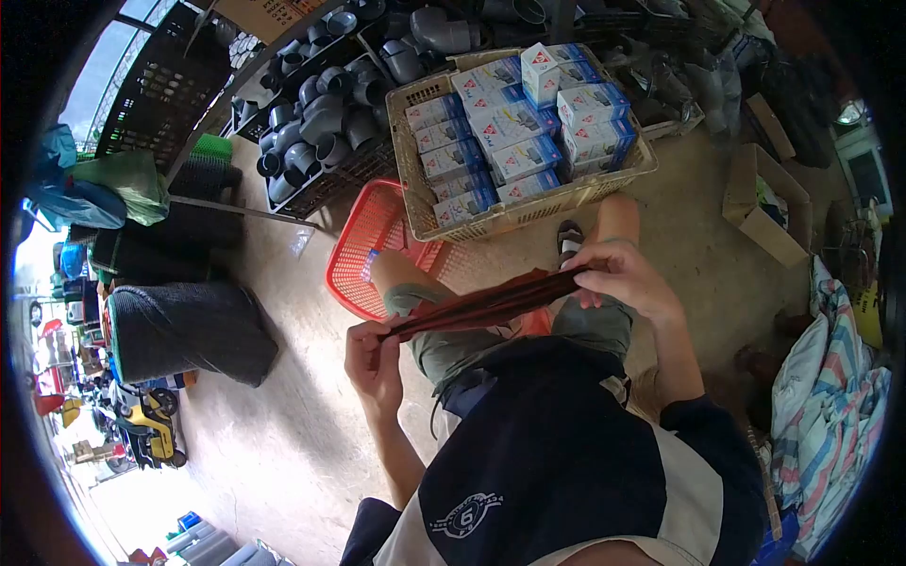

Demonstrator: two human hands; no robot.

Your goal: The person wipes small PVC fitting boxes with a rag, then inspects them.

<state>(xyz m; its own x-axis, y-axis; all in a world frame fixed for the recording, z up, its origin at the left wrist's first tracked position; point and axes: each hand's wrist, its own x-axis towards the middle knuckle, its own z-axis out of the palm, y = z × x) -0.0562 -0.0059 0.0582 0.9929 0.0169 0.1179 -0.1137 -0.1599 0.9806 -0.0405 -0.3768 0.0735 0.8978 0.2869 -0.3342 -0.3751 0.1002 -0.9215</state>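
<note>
A dark red plastic bag [486,304] is stretched sideways between my two hands, above my knees. My left hand [375,357] pinches its left end, fingers curled in. At the other end, held a little higher, my right hand [618,275] grips the bag between thumb and fingers. The inside of the bag does not show. Just past my knees stands a beige plastic crate [528,224] stacked with blue-and-white boxes [510,127]. Partly under the crate's left side is a red plastic basket [354,255], beside my left knee.
Crates of grey pipe elbows [326,123] stand at the back left. A roll of dark netting [184,330] sits on the left. To the right are an open cardboard box [769,208] and a striped woven sheet [826,406]. A yellow toy vehicle [151,424] stands far left.
</note>
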